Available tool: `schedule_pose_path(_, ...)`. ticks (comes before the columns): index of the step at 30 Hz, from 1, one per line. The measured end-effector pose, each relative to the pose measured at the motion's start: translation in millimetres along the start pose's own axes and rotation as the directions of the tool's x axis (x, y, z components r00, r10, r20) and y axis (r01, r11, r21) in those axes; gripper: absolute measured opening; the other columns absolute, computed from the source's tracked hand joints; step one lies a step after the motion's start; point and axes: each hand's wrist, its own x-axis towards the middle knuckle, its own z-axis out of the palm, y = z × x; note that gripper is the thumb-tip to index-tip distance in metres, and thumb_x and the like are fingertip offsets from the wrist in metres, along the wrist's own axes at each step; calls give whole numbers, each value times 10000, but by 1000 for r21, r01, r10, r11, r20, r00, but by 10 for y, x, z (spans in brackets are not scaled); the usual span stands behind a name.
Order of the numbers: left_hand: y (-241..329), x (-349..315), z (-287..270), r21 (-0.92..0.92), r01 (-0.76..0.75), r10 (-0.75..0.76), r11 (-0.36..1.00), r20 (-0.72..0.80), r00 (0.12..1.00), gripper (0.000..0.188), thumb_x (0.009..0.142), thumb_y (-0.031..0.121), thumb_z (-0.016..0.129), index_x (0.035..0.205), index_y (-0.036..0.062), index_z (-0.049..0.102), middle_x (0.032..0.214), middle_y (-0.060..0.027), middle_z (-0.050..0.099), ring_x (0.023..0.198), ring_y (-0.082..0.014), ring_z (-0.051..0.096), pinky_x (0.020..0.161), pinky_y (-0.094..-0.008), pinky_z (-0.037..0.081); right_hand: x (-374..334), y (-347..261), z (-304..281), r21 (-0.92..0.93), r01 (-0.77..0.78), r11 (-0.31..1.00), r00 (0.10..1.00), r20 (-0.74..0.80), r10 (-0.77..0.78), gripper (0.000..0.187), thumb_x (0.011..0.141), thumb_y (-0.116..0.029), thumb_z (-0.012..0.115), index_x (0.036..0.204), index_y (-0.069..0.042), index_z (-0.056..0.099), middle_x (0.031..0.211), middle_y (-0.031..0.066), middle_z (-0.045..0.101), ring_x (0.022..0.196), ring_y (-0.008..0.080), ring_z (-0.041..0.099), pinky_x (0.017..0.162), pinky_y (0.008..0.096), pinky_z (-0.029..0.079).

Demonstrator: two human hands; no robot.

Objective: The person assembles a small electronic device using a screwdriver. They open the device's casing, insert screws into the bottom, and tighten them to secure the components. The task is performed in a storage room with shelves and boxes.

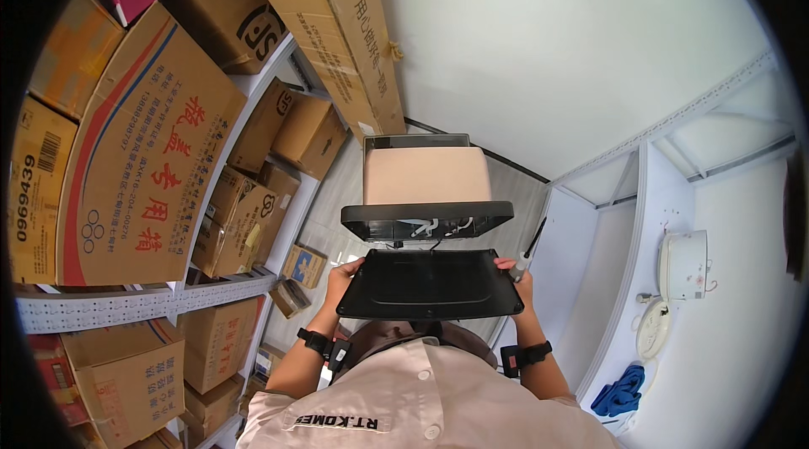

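A black rectangular panel (430,282) with rounded corners and a raised rim is held level in front of my body. My left hand (341,278) grips its left edge. At the right edge, my right hand (523,287) grips the panel and also holds a screwdriver (520,268), its dark shaft slanting up and away. Just beyond the panel stands a pale pink boxy appliance (428,175) with a black frame (354,215) on its near side. White parts and wiring show inside that frame, and a thin dark wire hangs close to the panel.
Shelves (109,311) stacked with cardboard boxes (147,154) line the left. A tall carton (337,36) leans at the far wall. White shelving (615,280) on the right bears a white pot (684,265), a pale lid-like disc (653,328) and a blue cloth (619,390).
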Motion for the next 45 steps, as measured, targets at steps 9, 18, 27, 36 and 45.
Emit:
schedule_pose_path(9, 75, -108, 63, -114, -7, 13, 993, 49, 999, 356, 881, 63, 633, 1199, -87, 575, 1031, -64, 669, 869, -89, 596, 767, -235, 496, -114, -339, 79, 30, -44, 999, 998, -48, 46, 169, 760, 72, 642, 900, -21, 625, 1067, 119, 640, 1003, 208, 594, 898, 319, 448)
schedule_pose_path(18, -259, 77, 17, -25, 5, -6, 1000, -45, 999, 376, 889, 88, 633, 1213, -91, 562, 1067, -79, 661, 919, -104, 599, 811, -240, 482, -127, 48, 204, 316, -101, 943, 982, -118, 145, 130, 842, -15, 623, 971, -17, 643, 1232, 122, 583, 1148, 231, 545, 992, 344, 418)
schedule_pose_path(27, -47, 100, 107, 0, 51, -51, 999, -78, 996, 481, 843, 82, 685, 1259, -95, 521, 1149, -91, 625, 983, -116, 583, 871, -247, 457, -65, 227, 195, 485, -178, 856, 958, -112, 263, 159, 872, -87, 625, 1026, -53, 641, 1348, 102, 504, 1200, 230, 508, 1011, 341, 406)
schedule_pose_path(36, -181, 199, 58, -174, 35, -45, 984, -51, 998, 485, 843, 62, 680, 1274, -84, 513, 1159, -79, 624, 995, -115, 584, 883, -243, 452, 1, 230, 259, 544, -203, 814, 945, -109, 308, 161, 876, -103, 621, 1034, -88, 647, 1393, 105, 463, 1264, 222, 448, 1052, 347, 346)
schedule_pose_path(45, -206, 297, 39, -204, 52, -65, 978, -59, 996, 487, 842, 58, 683, 1278, -76, 513, 1161, -84, 629, 981, -116, 595, 867, -242, 462, 92, 296, 240, 565, -195, 802, 941, -122, 315, 151, 883, -111, 604, 1026, -96, 652, 1397, 115, 461, 1265, 223, 446, 1060, 340, 326)
